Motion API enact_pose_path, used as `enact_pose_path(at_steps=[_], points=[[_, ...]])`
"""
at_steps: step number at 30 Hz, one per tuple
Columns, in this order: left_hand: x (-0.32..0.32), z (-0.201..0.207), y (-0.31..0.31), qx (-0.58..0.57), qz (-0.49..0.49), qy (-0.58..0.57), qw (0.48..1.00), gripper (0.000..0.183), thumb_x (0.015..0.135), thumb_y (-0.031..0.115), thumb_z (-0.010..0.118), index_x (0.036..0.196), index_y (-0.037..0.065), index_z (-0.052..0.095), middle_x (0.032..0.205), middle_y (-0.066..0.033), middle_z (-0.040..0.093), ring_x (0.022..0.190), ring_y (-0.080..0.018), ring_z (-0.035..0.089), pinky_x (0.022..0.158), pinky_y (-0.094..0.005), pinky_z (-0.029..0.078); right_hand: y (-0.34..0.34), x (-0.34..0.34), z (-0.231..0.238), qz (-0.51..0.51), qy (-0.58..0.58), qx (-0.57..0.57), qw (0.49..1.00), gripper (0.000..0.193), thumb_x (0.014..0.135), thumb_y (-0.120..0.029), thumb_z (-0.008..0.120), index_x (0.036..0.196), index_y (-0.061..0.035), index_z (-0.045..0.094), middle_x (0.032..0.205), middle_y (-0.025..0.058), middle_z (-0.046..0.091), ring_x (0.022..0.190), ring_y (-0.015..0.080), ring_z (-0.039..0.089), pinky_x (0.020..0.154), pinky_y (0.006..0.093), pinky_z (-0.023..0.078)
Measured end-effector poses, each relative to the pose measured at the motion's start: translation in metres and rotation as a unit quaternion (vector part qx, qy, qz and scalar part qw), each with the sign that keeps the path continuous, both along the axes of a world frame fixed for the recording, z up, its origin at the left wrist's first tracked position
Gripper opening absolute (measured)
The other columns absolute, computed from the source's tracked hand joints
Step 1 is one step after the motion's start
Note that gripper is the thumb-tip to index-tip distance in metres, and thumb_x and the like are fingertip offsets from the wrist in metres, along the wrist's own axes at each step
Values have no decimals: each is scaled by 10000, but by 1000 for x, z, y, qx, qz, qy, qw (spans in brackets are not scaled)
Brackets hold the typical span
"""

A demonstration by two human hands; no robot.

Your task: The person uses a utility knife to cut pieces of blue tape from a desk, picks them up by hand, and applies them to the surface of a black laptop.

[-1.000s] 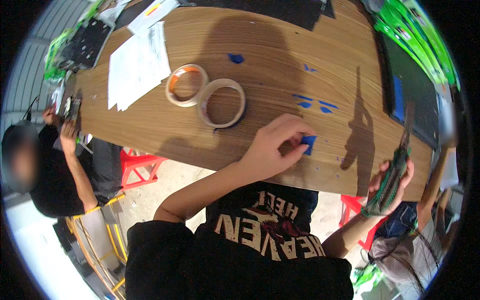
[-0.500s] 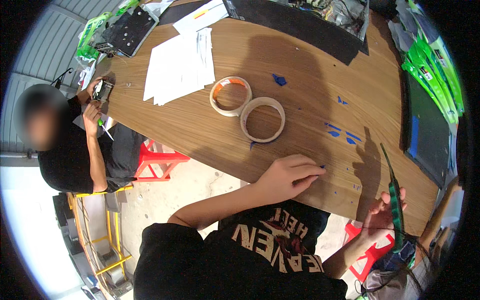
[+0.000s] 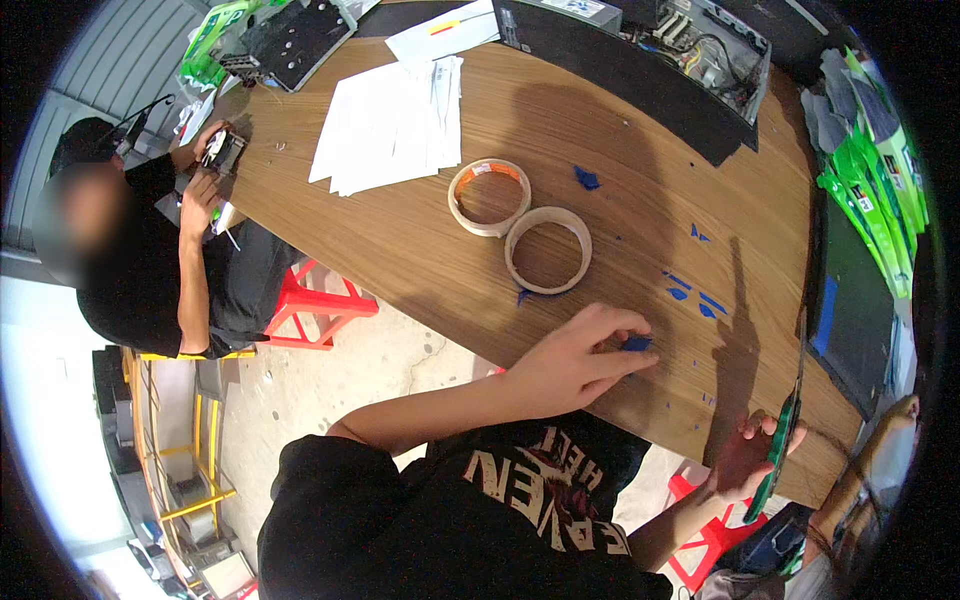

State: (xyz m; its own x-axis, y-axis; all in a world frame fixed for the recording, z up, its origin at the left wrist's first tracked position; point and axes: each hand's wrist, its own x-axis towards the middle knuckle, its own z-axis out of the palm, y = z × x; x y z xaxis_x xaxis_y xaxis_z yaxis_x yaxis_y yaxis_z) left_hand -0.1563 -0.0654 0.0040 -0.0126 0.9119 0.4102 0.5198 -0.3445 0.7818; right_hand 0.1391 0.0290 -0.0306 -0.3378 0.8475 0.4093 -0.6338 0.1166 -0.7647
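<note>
My left hand (image 3: 580, 362) is over the table's near edge, with a small dark blue scrap (image 3: 637, 343) between its thumb and fingers. I cannot tell if the scrap also rests on the wood. At the right edge my right hand (image 3: 750, 455) grips the green handle of what looks like a soldering iron (image 3: 779, 455), its long thin dark shaft pointing away from me. Small blue scraps (image 3: 678, 294) lie on the wood beyond my hands. Two tape rolls stand side by side beyond my left hand: a pale one (image 3: 512, 262) and one with an orange inside (image 3: 454, 205).
White sheets (image 3: 385, 130) lie at the far left of the wooden table (image 3: 400, 240). An opened computer case (image 3: 610, 75) stands at the back. Green packets (image 3: 870, 190) and a dark panel (image 3: 850, 330) line the right. Another person (image 3: 140, 240) sits at left, handling a small part.
My left fingers have parted a little, and more of the blue scrap shows. The soldering iron has come lower and stands more upright in my right hand. The whole view has shifted slightly.
</note>
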Motion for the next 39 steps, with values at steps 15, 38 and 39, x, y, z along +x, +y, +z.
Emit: enact_pose_path(at_steps=[15,38,39], points=[[-254,-27,-11,-166,437,305,830,415,801,233,677,1159,42,586,1166,-197,551,1061,-391,530,886,-454,457,-1,-11,-6,-144,-103,32,984,566,910,-409,568,1320,-61,392,974,81,565,875,163,528,716,284,380],[103,48,-21,-69,-708,-388,586,366,945,297,515,1096,-32,569,1196,-186,549,1123,-384,479,962,-474,355,-9,-8,0,-172,-91,-27,980,576,856,-407,637,1275,-85,407,826,11,500,718,127,444,695,301,357],[105,48,-21,-79,-703,-389,591,362,945,294,515,1092,-32,569,1192,-187,549,1120,-384,481,959,-473,357,-10,-12,2,-174,-91,-34,980,559,856,-413,634,1242,-72,416,802,16,501,696,129,446,672,289,357]])
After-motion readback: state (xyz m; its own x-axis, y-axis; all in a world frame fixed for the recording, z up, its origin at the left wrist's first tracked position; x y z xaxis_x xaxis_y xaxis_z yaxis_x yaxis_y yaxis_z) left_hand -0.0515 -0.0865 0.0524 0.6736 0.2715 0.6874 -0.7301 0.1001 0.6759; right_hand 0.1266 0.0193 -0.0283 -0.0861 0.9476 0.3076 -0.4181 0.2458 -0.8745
